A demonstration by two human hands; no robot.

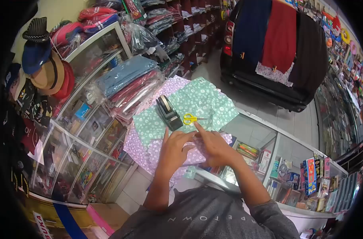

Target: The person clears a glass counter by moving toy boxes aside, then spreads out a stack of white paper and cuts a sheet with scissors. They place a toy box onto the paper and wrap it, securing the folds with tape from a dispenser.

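Both hands are over a folded purple floral cloth (195,156) near the counter's front edge. My left hand (176,148) rests on its left part, fingers apart. My right hand (214,146) is at its right side, the index finger stretched toward the scissors and the thumb at the cloth's edge; its other fingers are partly hidden. Beyond them lies green floral cloth (205,99) on more purple floral cloth (139,149). A black tape dispenser (169,113) and yellow-handled scissors (190,118) sit on the green cloth, just past my fingertips.
Plastic-wrapped clothes (127,79) are stacked left of the cloths. A glass display counter (255,131) holding small goods runs to the right. Hats (50,73) hang at the far left. Behind the counter stands a dark vehicle (245,75) with trousers draped over its rear.
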